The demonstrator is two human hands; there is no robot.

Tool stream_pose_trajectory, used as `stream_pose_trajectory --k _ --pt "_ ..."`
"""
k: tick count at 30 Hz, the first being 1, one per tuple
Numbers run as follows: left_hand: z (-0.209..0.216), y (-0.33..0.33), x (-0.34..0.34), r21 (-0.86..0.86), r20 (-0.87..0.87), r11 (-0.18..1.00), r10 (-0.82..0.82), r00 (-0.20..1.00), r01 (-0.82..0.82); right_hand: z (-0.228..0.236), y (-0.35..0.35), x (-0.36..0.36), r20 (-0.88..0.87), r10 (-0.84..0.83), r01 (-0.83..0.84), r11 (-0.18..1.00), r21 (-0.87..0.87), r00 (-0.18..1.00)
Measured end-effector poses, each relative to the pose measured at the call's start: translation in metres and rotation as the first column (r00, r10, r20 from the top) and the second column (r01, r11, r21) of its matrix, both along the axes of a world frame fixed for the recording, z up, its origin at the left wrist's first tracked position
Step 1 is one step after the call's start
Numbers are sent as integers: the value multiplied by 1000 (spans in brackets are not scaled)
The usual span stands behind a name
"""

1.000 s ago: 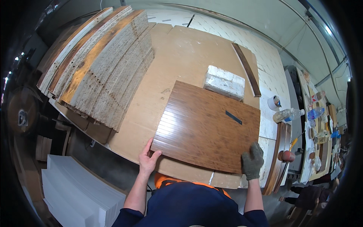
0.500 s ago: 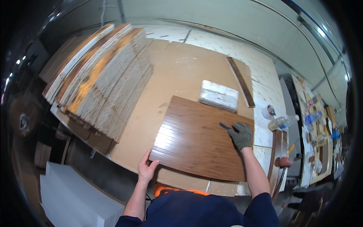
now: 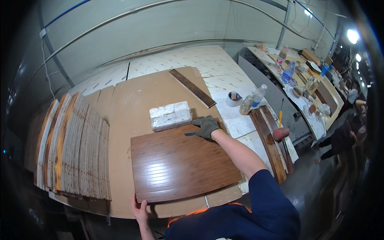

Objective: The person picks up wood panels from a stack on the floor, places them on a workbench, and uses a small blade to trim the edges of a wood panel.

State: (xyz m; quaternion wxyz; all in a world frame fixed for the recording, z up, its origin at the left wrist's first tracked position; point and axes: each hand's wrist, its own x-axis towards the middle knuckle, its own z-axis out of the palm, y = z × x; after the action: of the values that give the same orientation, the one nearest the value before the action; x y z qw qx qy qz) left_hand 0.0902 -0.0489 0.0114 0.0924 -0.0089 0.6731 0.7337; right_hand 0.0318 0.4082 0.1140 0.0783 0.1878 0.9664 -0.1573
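A brown wooden panel (image 3: 180,172) with a grooved, glossy face lies on the cardboard-covered table. At its near left corner is my bare left hand (image 3: 140,211), thumb by the front edge and fingers along the side edge, gripping the corner. My right hand (image 3: 207,127), in a dark grey-green glove, is over the panel's far right part. It is closed on a small dark flat blade (image 3: 189,134), whose end sticks out to the left; the rest is hidden in the glove. Just beyond the panel sits a white wrapped block (image 3: 171,116).
Upright boards (image 3: 76,148) stand stacked at the left. A dark wooden strip (image 3: 193,89) lies at the far side. To the right are a tape roll (image 3: 234,99), plastic bottles (image 3: 259,96), wooden strips (image 3: 269,144) and a red-headed mallet (image 3: 281,134). People (image 3: 348,130) are in the right background.
My view has turned to the right. My right hand has moved with the blade to the panel's far edge, near the white block. My left hand stays at the near left corner.
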Motion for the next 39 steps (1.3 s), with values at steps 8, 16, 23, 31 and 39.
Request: stream_pose_trajectory --k 8,16,23,31,39 --pt "1 0 -4 -6 -26 1000 2 1000 -2 -17 35 -13 57 -1 -1 1000 29 998" --pt "5 1 3 -87 14 993 77 997 -76 -27 61 -30 -37 130 -133 985 -106 991" --pt "38 17 23 -557 -415 726 178 892 -404 19 24 -5 -256 -20 -39 973 -226 966" --pt "82 97 19 69 -256 997 33 966 -16 43 -166 54 -286 253 -378 504 -776 924" --pt "80 77 11 157 51 949 268 962 -273 39 -219 27 -441 819 -907 420 26 367"
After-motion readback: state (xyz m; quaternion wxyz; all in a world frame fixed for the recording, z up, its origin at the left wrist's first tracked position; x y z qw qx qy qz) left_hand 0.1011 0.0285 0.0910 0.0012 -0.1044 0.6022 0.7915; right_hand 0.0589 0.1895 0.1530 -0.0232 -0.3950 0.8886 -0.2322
